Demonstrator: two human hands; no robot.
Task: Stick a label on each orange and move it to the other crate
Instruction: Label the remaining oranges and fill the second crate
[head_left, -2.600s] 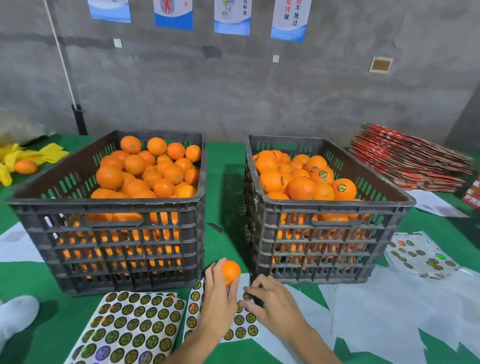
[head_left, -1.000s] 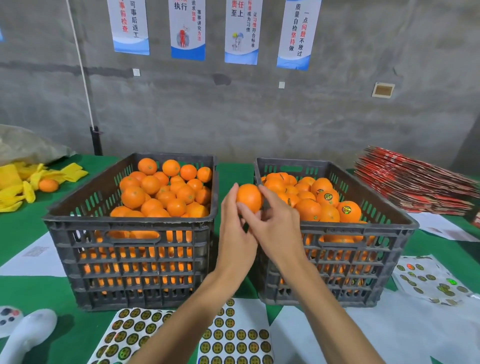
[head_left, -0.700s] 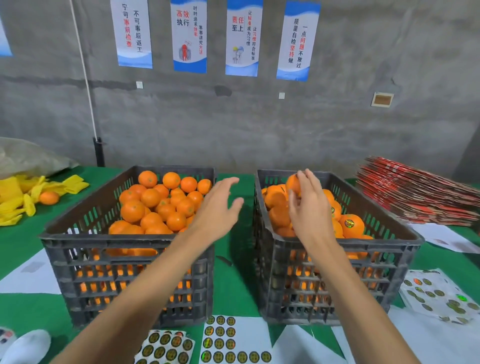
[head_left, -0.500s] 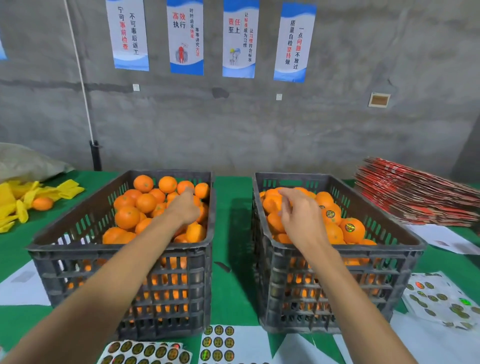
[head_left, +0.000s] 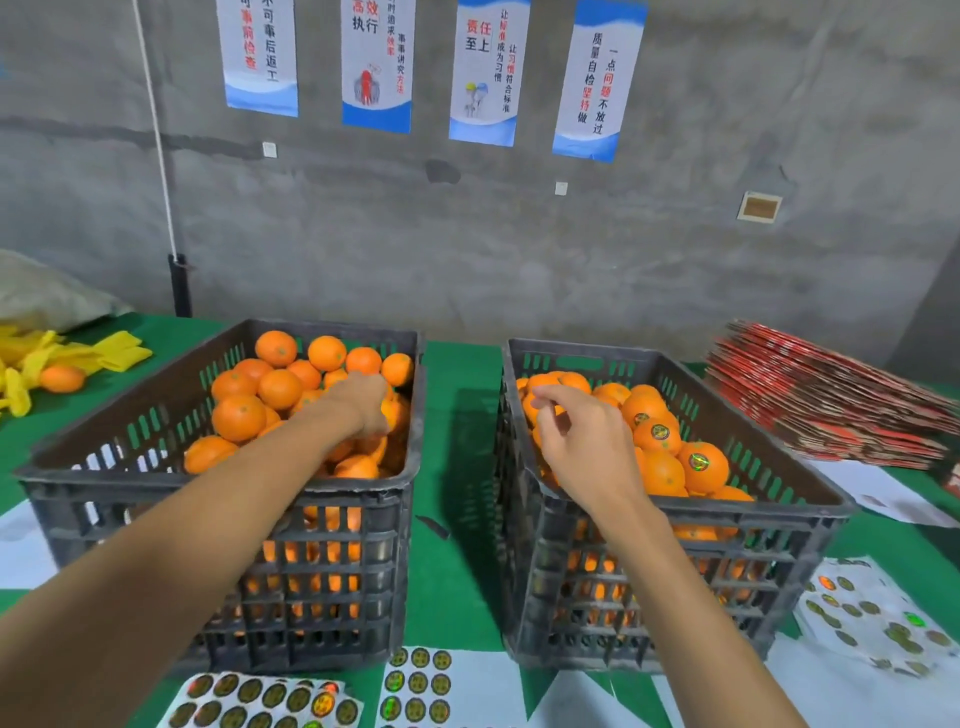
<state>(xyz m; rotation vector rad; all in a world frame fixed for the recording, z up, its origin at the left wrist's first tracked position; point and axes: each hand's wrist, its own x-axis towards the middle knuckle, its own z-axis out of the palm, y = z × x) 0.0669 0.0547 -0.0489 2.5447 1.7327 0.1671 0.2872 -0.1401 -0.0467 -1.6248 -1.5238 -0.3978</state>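
Two dark plastic crates stand side by side on the green table. The left crate (head_left: 78, 475) holds unlabelled oranges (head_left: 239, 415). My left hand (head_left: 363, 402) reaches into its right side, fingers curled round an orange (head_left: 396, 413) that is mostly hidden by the hand. The right crate (head_left: 779, 512) holds oranges, some showing round labels (head_left: 701, 465). My right hand (head_left: 582, 441) hovers over its left side with loosely curled fingers, holding nothing. Sheets of round labels (head_left: 415, 686) lie in front of the crates.
A stack of flat red cartons (head_left: 831, 400) lies at the right. Another label sheet (head_left: 872, 618) sits by the right crate's front corner. Yellow cloths (head_left: 78, 353), a loose orange (head_left: 62, 378) and a grey bag (head_left: 41, 296) are at the far left.
The labelled orange held between both hands has gone into the right crate. My right hand has let go and drawn back; my left hand has reached into the left crate and closed on another orange.
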